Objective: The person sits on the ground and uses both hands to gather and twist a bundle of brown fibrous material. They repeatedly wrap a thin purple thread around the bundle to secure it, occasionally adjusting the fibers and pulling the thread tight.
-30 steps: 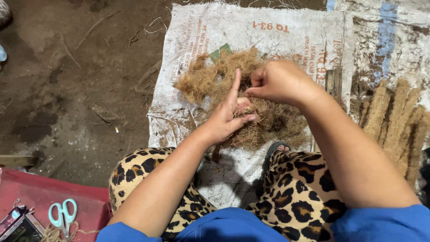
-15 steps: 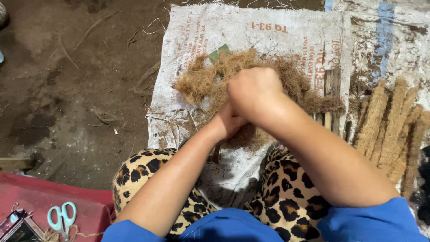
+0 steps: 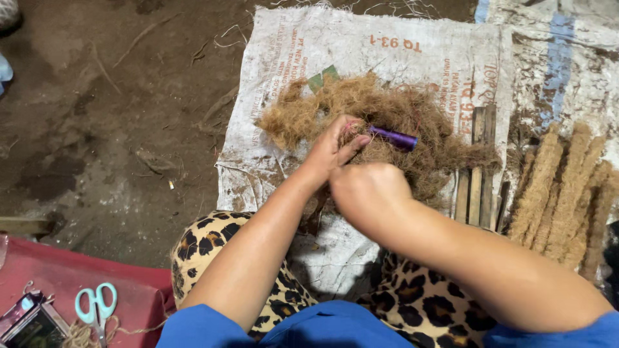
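Brown coir fibre [image 3: 387,122] is worked over a white woven sack [image 3: 303,58] spread on the dirt floor.

A purple spool [image 3: 393,137] is pinched at one end by the left hand [image 3: 335,149], fingers closed on it above the fibre pile. The right hand [image 3: 369,193] is seen curled just beside it; what it grips cannot be told. Rolled fibre sticks [image 3: 567,187] are laid to the right, teal scissors [image 3: 95,306] at lower left.

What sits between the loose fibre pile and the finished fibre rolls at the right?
In the head view, a few flat wooden slats lie upright on the woven sack, between the fibre pile and the fibre rolls.
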